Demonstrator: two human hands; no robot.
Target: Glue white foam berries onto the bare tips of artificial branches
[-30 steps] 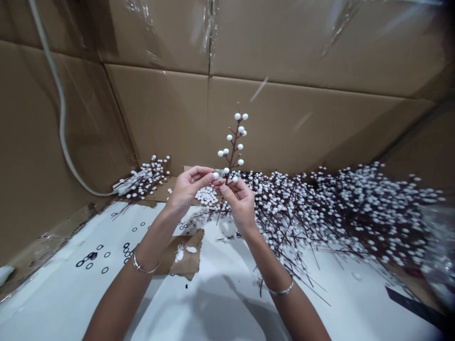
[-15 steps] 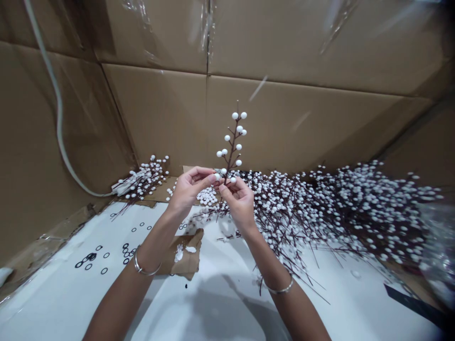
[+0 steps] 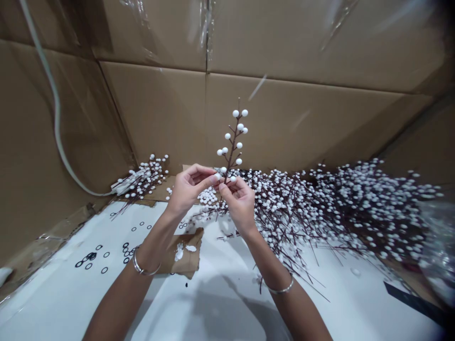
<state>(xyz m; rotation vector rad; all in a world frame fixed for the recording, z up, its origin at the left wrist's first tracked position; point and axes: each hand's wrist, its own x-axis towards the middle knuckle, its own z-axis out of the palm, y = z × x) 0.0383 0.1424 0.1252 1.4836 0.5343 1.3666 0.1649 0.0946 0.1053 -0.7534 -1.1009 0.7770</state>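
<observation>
"What's around my hands on this feed?"

"A big heap of white berry sprays fills the right side, and a smaller bunch of sprays sits back left. Loose white berries lie just behind the hands. Cardboard walls box everything in, with a pale cable running down the left one. On the white sheet I see small black rings and a torn cardboard scrap."

"And the hands?"

"Both forearms rise from the bottom of my view, each wearing a thin silver bangle. My left hand and right hand angle inward, closed in a pinch, fingertips nearly meeting."

"Where's the stem?"

"The white berry stem stands upright, pinched at its base between both hands, raised above the heap, its top seen against the cardboard"
</observation>
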